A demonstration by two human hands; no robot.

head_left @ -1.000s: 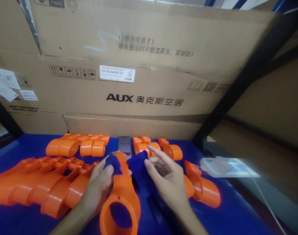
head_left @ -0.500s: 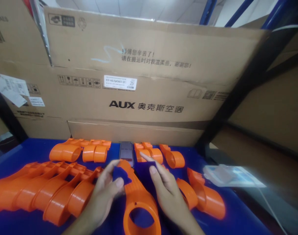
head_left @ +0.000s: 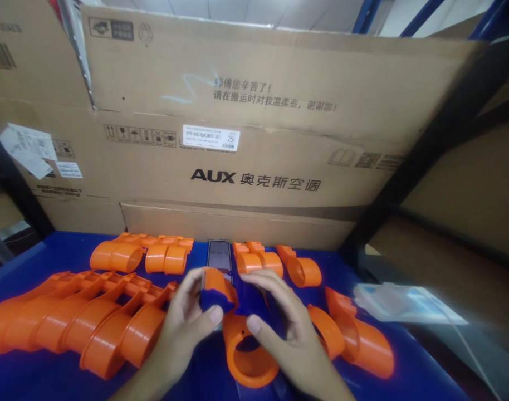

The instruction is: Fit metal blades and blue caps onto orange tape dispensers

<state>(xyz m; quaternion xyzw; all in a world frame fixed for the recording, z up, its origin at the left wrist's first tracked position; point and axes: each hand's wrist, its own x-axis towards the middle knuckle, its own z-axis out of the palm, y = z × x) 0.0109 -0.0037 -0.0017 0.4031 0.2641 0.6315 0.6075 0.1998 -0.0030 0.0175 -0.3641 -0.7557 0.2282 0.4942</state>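
Observation:
An orange plastic part (head_left: 233, 348) with a round ring at its near end is held up in front of me. My left hand (head_left: 187, 317) grips its far end, thumb on a dark blue piece (head_left: 215, 299) that wraps this end. My right hand (head_left: 285, 328) is curled around another dark blue piece (head_left: 254, 295) beside the orange part, its thumb near the ring. Whether the two blue pieces are joined I cannot tell, as the fingers cover part of them.
Several similar orange parts (head_left: 99, 328) stand in a row on the blue surface (head_left: 66, 245) at left, with more at the back and right. A phone (head_left: 219, 254) lies at the back, a white-and-blue packet (head_left: 409, 303) at right. A large cardboard box (head_left: 254, 211) stands behind.
The orange part has tilted, its ring swinging up and slightly right. My right fingers have curled in over the blue piece, and the right thumb has come down toward the ring.

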